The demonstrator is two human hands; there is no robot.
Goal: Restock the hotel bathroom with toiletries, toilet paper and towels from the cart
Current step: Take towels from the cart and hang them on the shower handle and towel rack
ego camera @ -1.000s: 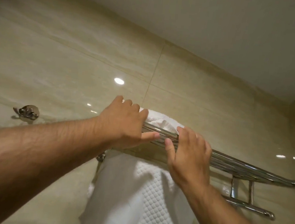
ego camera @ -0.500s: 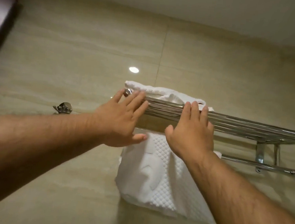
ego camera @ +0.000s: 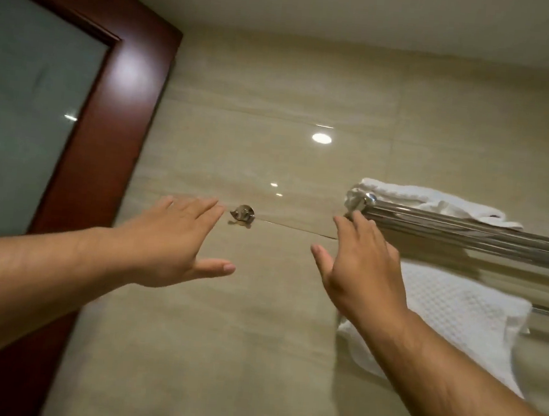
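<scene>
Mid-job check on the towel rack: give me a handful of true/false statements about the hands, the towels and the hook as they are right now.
1. The left hand and the right hand are both open and hold nothing. True.
2. The top of the rack is bare. False: a folded white towel lies on it.
3. A waffle-textured towel hangs below the rack's top bars. True.
4. A towel hangs on the wall hook. False: the wall hook carries nothing.
5. The left hand grips the rack. False: it is apart from the rack, in front of the wall, left of the wall hook.
</scene>
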